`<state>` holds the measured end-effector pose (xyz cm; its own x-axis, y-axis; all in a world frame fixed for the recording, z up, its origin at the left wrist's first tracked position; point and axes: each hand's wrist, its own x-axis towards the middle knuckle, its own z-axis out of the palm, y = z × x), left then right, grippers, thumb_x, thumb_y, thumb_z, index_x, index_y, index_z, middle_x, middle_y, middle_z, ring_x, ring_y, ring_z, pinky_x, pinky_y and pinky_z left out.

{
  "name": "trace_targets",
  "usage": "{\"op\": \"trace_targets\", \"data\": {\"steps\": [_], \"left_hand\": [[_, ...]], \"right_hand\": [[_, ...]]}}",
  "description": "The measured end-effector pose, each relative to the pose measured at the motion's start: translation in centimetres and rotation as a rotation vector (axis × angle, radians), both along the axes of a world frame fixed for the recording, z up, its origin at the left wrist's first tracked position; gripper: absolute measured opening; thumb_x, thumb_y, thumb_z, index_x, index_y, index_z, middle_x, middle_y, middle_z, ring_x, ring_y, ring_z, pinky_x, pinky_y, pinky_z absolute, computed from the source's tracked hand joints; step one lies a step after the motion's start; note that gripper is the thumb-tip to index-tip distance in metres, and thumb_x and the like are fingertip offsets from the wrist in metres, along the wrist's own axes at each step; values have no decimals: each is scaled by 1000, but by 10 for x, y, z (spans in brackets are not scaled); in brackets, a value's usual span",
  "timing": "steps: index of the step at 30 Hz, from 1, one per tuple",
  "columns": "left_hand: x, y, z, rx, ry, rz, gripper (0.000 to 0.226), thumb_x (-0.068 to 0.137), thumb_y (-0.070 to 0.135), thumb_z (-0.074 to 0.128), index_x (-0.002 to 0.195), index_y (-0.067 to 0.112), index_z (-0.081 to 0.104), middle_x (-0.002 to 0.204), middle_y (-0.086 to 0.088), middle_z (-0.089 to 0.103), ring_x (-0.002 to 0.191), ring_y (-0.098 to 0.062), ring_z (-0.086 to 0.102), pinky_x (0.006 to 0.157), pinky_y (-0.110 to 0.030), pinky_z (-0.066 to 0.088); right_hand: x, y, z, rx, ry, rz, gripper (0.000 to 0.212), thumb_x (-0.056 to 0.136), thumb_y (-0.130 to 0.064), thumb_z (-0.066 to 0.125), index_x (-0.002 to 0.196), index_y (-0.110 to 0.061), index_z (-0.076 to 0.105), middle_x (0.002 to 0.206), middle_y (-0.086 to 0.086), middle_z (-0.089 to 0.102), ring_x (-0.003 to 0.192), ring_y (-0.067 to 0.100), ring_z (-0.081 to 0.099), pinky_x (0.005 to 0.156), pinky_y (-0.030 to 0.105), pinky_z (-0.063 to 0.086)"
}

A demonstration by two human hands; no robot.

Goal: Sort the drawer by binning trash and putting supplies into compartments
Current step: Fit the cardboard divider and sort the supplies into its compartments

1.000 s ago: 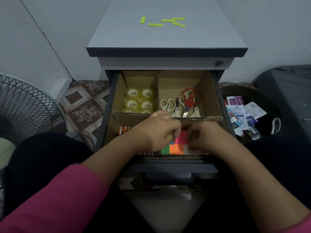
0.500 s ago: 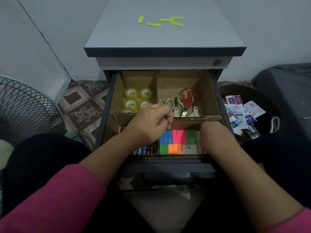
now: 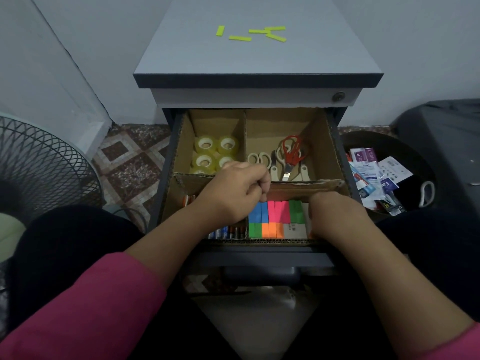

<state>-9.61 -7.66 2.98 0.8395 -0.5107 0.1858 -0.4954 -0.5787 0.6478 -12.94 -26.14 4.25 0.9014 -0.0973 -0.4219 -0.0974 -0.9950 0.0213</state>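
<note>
The open drawer [image 3: 259, 242] holds cardboard compartments. Tape rolls [image 3: 207, 152] fill the back left one and scissors [image 3: 288, 157] the back right. Batteries [image 3: 228, 232] lie front left. Coloured sticky-note pads [image 3: 275, 216] stand in rows front right. My left hand [image 3: 233, 193] hovers over the divider beside the pads, fingers curled, with nothing visible in them. My right hand [image 3: 335, 216] reaches down into the right end of the sticky-note compartment, where its fingers are hidden.
A dark round bin [image 3: 428, 157] stands on the floor right of the drawer, holding wrappers and packets [image 3: 374, 175]. Yellow paper strips [image 3: 252, 33] lie on the cabinet top. A wire fan guard [image 3: 39, 172] is at the left.
Both hands were together on the sticky-note pads. My left hand has lifted up and left, and my right hand has slid to the compartment's right end, uncovering the pads.
</note>
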Motion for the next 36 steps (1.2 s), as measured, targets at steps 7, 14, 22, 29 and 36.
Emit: {"op": "trace_targets", "data": {"steps": [7, 14, 22, 29, 36], "left_hand": [[-1, 0, 0, -5, 3, -1, 21, 83, 5, 45, 76, 23, 54, 72, 11, 63, 80, -2, 50, 86, -23, 34], [0, 0, 0, -44, 89, 34, 25, 84, 0, 46, 76, 22, 54, 74, 8, 65, 78, -1, 53, 75, -20, 39], [2, -2, 3, -366, 192, 223, 35, 82, -9, 44, 72, 23, 56, 71, -1, 68, 60, -25, 56, 53, -33, 44], [0, -3, 6, -376, 218, 239, 34, 83, -9, 44, 73, 21, 55, 71, -1, 68, 53, -22, 52, 50, -30, 42], [-1, -3, 6, -389, 229, 249, 37, 83, -9, 43, 71, 24, 55, 70, 4, 69, 71, -41, 60, 62, -47, 49]], "right_hand": [[-1, -4, 2, 2, -43, -49, 16, 86, -15, 56, 97, -14, 67, 96, 7, 63, 96, 26, 64, 71, 31, 46], [4, -5, 16, 577, -87, 3, 18, 86, -20, 67, 73, -32, 65, 80, -10, 65, 78, 4, 59, 71, 18, 46], [13, 25, -11, 641, -116, 29, 25, 84, -15, 66, 67, -33, 63, 70, -14, 63, 67, 1, 57, 64, 21, 48], [13, 26, -15, 553, -54, 68, 17, 85, -22, 66, 71, -33, 64, 79, -10, 66, 78, 9, 62, 73, 27, 52], [12, 27, -19, 486, -37, 137, 11, 84, -26, 68, 75, -33, 67, 71, -16, 54, 78, 7, 57, 74, 29, 52]]}}
